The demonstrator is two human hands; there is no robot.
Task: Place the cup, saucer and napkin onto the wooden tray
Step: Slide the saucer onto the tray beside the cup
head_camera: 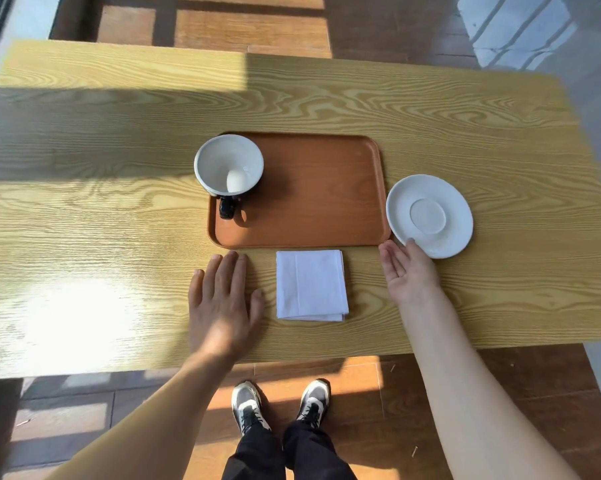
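1. A wooden tray, orange-brown with rounded corners and a shallow rim, lies flat near the middle of a pale, wood-grain desk streaked with sunlight and shadow.
2. A coffee cup, white inside and dark outside, stands upright in the tray's far-left corner, its rim overhanging the tray's left edge in this view; its dark handle points toward the person.
3. A white saucer sits on the desk just beside the tray's right edge, outside the tray.
4. A folded white napkin lies flat on the desk just in front of the tray's near edge, not on the tray.
5. The person's right hand reaches to the near-left rim of the saucer, palm turned up and inward; its grip is open, with fingertips at or under the saucer's edge, and whether they have lifted it cannot be told.
6. The left hand hovers or rests palm-down over the desk, just left of the napkin and just short of the tray's near-left corner; its grip is open, fingers spread, holding nothing.
7. Below the desk's near edge, the person's dark trousers and grey-and-white trainers stand on a brown tiled floor.
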